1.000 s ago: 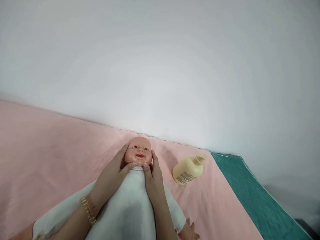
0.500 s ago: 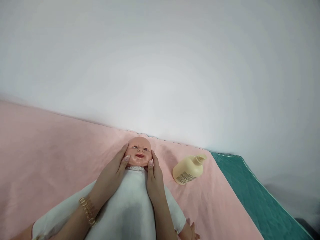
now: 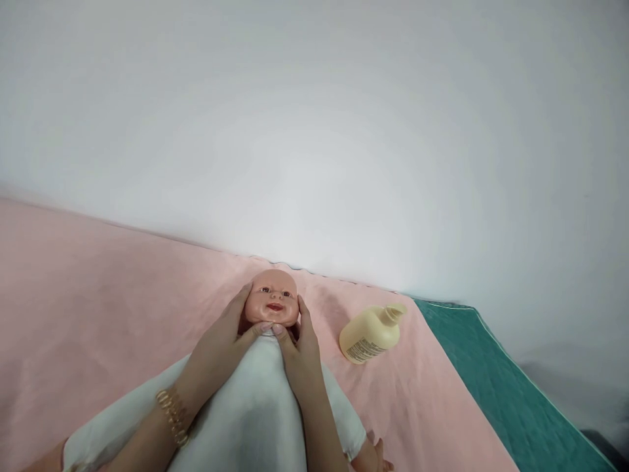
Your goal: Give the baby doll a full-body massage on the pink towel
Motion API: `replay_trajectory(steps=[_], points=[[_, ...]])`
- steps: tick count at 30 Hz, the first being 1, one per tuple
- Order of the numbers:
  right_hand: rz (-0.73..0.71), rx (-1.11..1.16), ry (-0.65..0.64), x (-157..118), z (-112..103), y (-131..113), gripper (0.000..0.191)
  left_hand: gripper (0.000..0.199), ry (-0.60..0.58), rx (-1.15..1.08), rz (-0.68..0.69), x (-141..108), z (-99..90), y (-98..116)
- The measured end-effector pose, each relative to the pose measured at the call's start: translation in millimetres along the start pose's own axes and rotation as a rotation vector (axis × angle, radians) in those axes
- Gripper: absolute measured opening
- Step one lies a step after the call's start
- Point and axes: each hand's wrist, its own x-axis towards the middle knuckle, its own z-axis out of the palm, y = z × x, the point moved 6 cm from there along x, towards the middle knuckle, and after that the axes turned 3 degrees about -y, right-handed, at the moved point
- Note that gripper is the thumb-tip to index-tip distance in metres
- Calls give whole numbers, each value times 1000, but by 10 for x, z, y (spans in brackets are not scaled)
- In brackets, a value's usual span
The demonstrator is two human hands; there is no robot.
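Note:
A bald baby doll (image 3: 271, 296) in a white outfit lies face up on a pink cloth (image 3: 122, 282), its head towards the wall. My left hand (image 3: 227, 341), with a beaded bracelet on its wrist, cups the left side of the doll's head. On the other side, my right hand (image 3: 301, 351) cups the head in the same way. Both thumbs meet under the chin at the collar, their tips almost touching. The ends of some fingers are hidden beside and behind the head.
A pale yellow pump bottle (image 3: 368, 335) lies tilted on the cloth, right of the doll. Beyond it a green mat (image 3: 501, 373) shows at the right. A plain white wall (image 3: 314, 131) rises behind the cloth.
Both thumbs have moved from the doll's cheeks down and inward to beneath its chin. The other fingers remain at the sides of the head, and the bottle has not moved.

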Motion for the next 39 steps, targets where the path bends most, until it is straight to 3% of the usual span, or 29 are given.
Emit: replay_trajectory(steps=[14,39], points=[[-11,-128,3,-34,-27,-113,63,69,-7,57,-52,-25,-22,36],[-146,-153,57,0,-86,-100,72,67,21,-4,9,19,-24,-24]])
